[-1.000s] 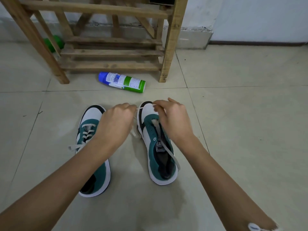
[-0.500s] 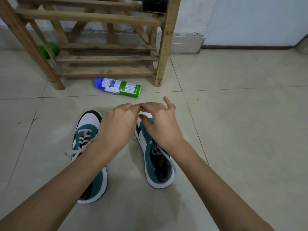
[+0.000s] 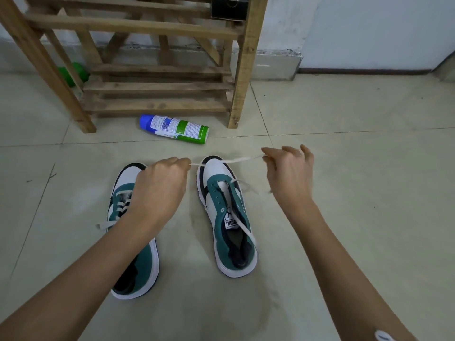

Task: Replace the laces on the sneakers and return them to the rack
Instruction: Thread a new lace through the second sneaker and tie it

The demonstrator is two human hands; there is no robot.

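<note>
Two green-and-white sneakers lie on the tiled floor, toes pointing away from me. The left sneaker [image 3: 134, 244] is laced and partly hidden under my left forearm. The right sneaker [image 3: 226, 215] has open eyelets. A white lace [image 3: 229, 160] stretches taut above its toe between my hands. My left hand [image 3: 160, 188] pinches one end of it with curled fingers, and my right hand [image 3: 289, 173] pinches the other end. More lace trails over the right sneaker's tongue and side. The wooden rack [image 3: 157, 87] stands just beyond.
A blue, white and green spray can [image 3: 174, 129] lies on its side in front of the rack. A green object [image 3: 73, 73] sits behind the rack's left leg, and a dark box [image 3: 230, 7] rests on an upper shelf. A wall runs behind.
My hands were close together over the right sneaker's toe. They have pulled apart sideways, drawing the lace taut between them. The camera has tilted slightly.
</note>
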